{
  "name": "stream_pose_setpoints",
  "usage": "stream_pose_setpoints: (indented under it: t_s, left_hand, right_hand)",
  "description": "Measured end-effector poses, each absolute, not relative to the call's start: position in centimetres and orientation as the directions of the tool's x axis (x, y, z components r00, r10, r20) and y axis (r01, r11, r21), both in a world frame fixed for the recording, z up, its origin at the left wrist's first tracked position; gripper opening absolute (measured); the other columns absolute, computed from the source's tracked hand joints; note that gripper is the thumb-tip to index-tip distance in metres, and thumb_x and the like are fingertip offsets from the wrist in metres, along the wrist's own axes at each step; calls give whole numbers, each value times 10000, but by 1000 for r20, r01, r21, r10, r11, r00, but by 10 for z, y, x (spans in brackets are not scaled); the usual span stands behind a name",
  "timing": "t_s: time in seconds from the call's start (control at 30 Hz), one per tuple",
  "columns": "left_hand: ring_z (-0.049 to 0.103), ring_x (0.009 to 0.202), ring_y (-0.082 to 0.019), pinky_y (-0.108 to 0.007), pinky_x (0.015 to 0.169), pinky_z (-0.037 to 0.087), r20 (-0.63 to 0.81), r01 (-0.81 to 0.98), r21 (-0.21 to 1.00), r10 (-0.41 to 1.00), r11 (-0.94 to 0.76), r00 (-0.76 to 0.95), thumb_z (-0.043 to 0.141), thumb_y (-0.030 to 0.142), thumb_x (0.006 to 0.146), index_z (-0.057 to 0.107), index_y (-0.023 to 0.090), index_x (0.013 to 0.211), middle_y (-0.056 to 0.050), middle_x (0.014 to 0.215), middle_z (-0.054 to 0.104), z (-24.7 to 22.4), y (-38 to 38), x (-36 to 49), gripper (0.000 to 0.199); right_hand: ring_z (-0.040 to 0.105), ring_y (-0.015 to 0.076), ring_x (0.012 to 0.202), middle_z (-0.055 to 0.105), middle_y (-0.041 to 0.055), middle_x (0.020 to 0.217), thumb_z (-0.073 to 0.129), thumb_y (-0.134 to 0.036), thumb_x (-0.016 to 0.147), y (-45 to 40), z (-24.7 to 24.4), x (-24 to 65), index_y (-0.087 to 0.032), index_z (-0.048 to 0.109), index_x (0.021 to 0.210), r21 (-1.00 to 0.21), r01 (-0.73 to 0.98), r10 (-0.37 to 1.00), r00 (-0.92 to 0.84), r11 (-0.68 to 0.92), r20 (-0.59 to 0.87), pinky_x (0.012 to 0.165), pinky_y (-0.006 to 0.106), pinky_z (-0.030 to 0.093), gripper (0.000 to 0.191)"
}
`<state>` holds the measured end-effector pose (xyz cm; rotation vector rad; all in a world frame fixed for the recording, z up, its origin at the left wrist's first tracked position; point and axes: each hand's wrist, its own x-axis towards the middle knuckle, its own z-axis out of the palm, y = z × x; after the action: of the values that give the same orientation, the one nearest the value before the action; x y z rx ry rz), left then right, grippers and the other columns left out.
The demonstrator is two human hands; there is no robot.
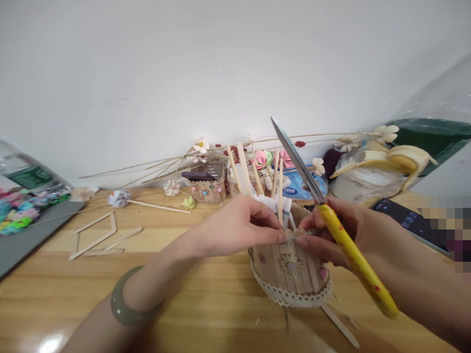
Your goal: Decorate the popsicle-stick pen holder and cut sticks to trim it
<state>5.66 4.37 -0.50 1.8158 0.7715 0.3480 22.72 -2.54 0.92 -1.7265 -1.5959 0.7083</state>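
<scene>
A small container made of flat wooden craft sticks (270,264) is tilted on the table, with lace trim (294,299) around its lower edge. On its face are a pale flower (291,264) and pink heart shapes. My left hand (253,223) pinches at its upper edge, thumb against the sticks. There too, my right hand (331,235) meets it with thumb and fingers pressed together. Yellow-handled scissors (353,257), seen edge-on, rest in the right hand, blades pointing up and left. Whatever small piece lies between the fingertips is hidden.
Loose craft sticks (93,244) lie at left, beside a paper flower on a stick (119,197). Behind stand a decorated box (208,191), dried stems and a blue packet (294,181). At right are a banana peel (412,159), a phone (408,223) and a large bottle (441,132).
</scene>
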Motion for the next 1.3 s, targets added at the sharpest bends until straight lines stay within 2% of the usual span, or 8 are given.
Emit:
stream_pose_setpoints:
  t_s: [0.1,0.33,0.53,0.77,1.0,1.2,1.3]
  left_hand:
    - [509,614,-93,-210,585,406,-126,337,919,659,-203,741,629,287,709,666,130,721,7,661,619,-4,43,57,162]
    - [510,601,-85,-194,553,393,-120,335,921,673,-199,730,610,248,700,644,141,684,26,631,596,-2,40,57,113]
    - [507,580,-82,-194,552,389,-139,354,918,692,-179,708,567,177,677,585,154,633,44,591,558,2,34,59,53]
    - [485,603,-107,-227,556,369,-113,468,850,786,-239,608,577,223,627,546,181,614,53,593,522,2,24,62,54]
    - [503,630,-109,-233,592,393,-105,410,846,649,-341,754,459,217,758,570,174,698,34,647,548,4,35,54,134]
    - [519,667,-105,-210,603,394,-115,410,865,681,-289,723,557,227,705,583,181,688,41,670,577,2,35,55,56]
    - [514,663,-102,-207,603,391,-122,402,882,704,-246,700,569,209,680,565,181,666,45,652,563,0,33,57,31]
  right_hand:
    - [545,209,542,591,47,631,611,-703,474,-25,12,226,-231,502,628,-795,595,993,57,-115,-101,460,326,466,509]
    - [524,190,534,599,40,647,691,-610,393,-24,15,221,-235,514,631,-851,493,984,82,-180,-160,472,301,439,478]
    - [533,204,584,618,43,688,698,-575,386,-24,12,222,-232,537,663,-859,476,982,85,-187,-166,512,304,446,469]
    - [535,209,591,606,29,690,650,-513,470,-26,-2,227,-241,539,677,-885,427,983,90,-183,-159,516,310,442,359]
    - [556,233,642,612,28,703,666,-475,457,-25,-2,226,-244,533,700,-917,368,988,62,-156,-143,567,324,463,360]
    - [559,238,650,607,19,702,666,-487,456,-21,-5,227,-244,527,710,-905,389,985,50,-170,-164,564,328,465,378]
    - [558,249,666,616,28,713,659,-539,414,-20,-2,226,-235,513,712,-859,466,977,93,-212,-191,589,347,467,450]
